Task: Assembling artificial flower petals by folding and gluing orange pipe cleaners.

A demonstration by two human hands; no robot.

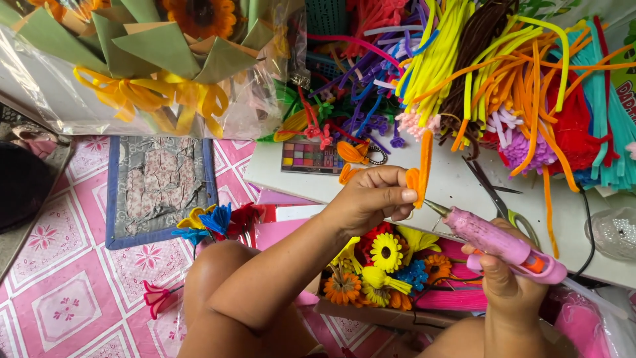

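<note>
The left hand (pixel 372 195) is closed around an orange pipe cleaner (pixel 423 169), pinching its folded lower end between thumb and fingers; the stem stands nearly upright, its long axis running from the fingers up toward the far pile, and its lower part is hidden inside the grip. The right hand (pixel 507 282) grips a pink glue gun (pixel 500 244), whose long axis slants from near right to far left, the metal tip pointing at the base of the pipe cleaner and almost touching it; the trigger is covered by the fingers. Scissors (pixel 493 192) lie on the white counter (pixel 450 182), partly behind the gun. A box of finished flowers (pixel 387 268) sits below, its near edge cut off by the arms. A heap of coloured pipe cleaners (pixel 490 73) fills the far right.
</note>
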